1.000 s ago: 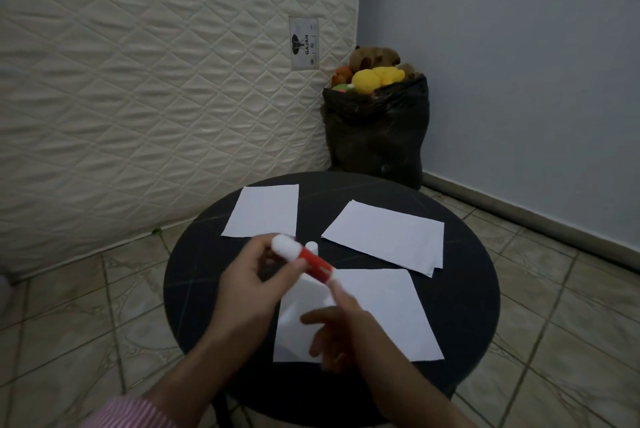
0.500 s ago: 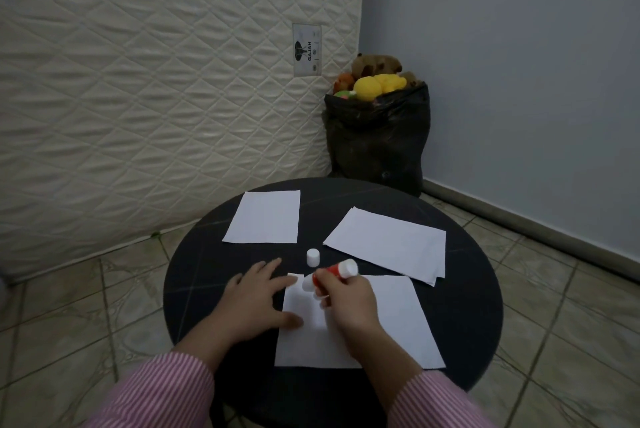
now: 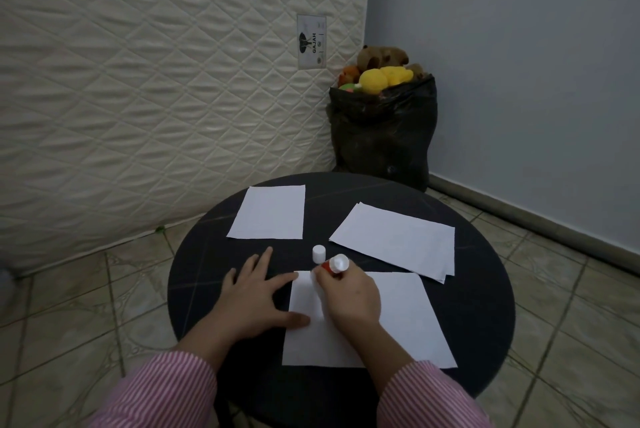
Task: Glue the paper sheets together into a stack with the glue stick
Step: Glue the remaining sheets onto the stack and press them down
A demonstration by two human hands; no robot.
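Note:
A white paper sheet (image 3: 408, 320) lies nearest me on the round black table (image 3: 194, 275). My right hand (image 3: 349, 296) grips the red and white glue stick (image 3: 334, 264), tilted, with its lower end down at the sheet's upper left corner. My left hand (image 3: 256, 299) lies flat with fingers spread, thumb and forefinger on the sheet's left edge. The white glue cap (image 3: 319, 253) stands on the table just behind the stick. A single sheet (image 3: 268, 212) lies at the back left. A small pile of sheets (image 3: 394, 240) lies at the back right.
A quilted cream mattress (image 3: 156, 88) leans against the wall behind the table. A black bag (image 3: 381, 136) stuffed with soft toys stands in the corner by the blue wall. Tiled floor surrounds the table.
A second ago both hands held the glue stick above the sheet. The left hand has since gone flat onto the sheet's edge, and the right hand has lowered the stick to the corner.

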